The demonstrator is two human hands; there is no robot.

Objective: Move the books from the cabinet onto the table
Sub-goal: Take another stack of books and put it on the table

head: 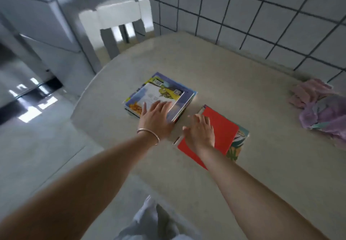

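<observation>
Books on table [234,62]: picture-book stack [161,93] under flat, spread left hand [156,119]; red book [219,135] beside it, under right hand [201,132], apparently unclenched. Thin, stiff, glossy covers, slip-prone; hold advised at spine edges.

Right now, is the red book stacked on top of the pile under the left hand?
No, the red book lies on the table beside the pile, apart from it.

Soft, even daylight; bright window reflections glare on the glossy floor [31,106] at left. Wide-angle distortion bends the tiled wall [262,15] grid. Overall focus is soft, with blurred edges.
</observation>
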